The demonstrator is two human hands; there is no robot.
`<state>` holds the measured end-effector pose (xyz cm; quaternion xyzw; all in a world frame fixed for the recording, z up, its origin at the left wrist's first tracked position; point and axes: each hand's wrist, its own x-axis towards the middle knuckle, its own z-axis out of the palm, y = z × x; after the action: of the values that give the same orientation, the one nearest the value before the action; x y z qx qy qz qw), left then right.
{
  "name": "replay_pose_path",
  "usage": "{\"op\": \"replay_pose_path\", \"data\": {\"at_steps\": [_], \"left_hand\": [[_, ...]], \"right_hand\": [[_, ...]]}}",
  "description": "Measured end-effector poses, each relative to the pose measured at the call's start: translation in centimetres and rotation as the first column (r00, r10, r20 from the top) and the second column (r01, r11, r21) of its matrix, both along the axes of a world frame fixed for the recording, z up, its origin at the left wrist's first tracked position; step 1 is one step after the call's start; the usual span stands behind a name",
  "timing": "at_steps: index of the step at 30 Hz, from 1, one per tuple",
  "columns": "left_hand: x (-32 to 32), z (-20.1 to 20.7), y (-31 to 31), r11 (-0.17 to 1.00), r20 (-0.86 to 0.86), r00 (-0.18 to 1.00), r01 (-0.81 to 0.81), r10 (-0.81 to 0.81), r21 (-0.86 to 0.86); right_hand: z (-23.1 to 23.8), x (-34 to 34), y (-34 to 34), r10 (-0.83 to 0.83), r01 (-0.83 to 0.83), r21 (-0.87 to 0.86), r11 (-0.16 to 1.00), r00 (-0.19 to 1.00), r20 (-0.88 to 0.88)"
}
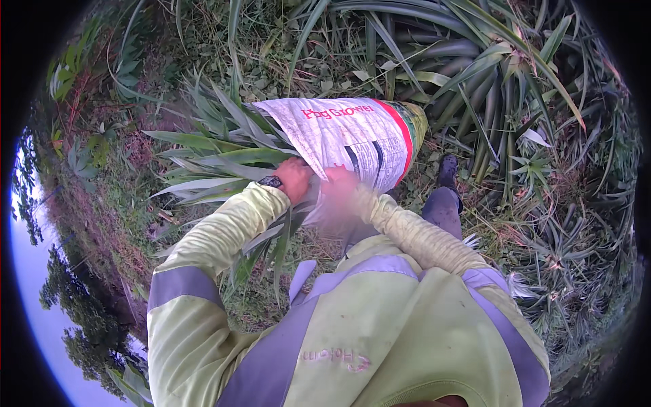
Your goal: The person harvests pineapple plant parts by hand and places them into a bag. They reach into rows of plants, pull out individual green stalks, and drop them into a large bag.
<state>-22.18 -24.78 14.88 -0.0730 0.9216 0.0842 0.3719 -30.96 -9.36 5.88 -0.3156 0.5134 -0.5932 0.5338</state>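
A white feed sack (pixel 315 129) with red print and a red band lies on its side in front of me. Long spiky leaves of pineapple plants (pixel 234 159) stick out of its mouth to the left. My left hand (pixel 293 179), with a dark watch at the wrist, is closed at the near edge of the sack's mouth, beside the leaves. Just right of it, my right hand (pixel 341 183) is closed on the sack's rim; it is partly blurred. The fingertips of both hands are partly hidden by the cloth.
A large pineapple plant (pixel 505 68) spreads long leaves at the far right. Smaller spiky plants (pixel 532 166) grow along the right. My dark boot (pixel 447 173) stands right of the sack. Weeds and grass (pixel 271 47) cover the ground; trees (pixel 85 325) show at the left edge.
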Motion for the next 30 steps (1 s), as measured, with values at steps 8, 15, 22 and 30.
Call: {"op": "replay_pose_path", "data": {"at_steps": [8, 15, 22, 30], "left_hand": [[-0.5, 0.4, 2.7, 0.963, 0.129, 0.980, -0.117, 0.152, -0.243], [-6.5, 11.0, 12.6, 0.921, -0.441, 0.888, -0.272, 0.129, -0.279], [0.6, 14.8, 19.6, 0.840, -0.593, 0.595, -0.413, 0.542, 0.353], [22.9, -3.9, 28.2, -0.751, 0.726, -0.313, -0.517, 0.612, 0.410]], "right_hand": [[-1.4, 0.9, -0.1, 0.166, -0.182, -0.084, 0.980, 0.971, -0.170], [-8.1, 3.5, -4.6, 0.105, -0.224, -0.242, 0.944, 0.900, -0.424], [-1.2, -5.1, 0.0, 0.493, -0.514, 0.073, 0.854, 0.847, 0.198], [-14.1, -23.0, 25.2, 0.442, -0.321, 0.814, 0.483, 0.893, 0.090]]}}
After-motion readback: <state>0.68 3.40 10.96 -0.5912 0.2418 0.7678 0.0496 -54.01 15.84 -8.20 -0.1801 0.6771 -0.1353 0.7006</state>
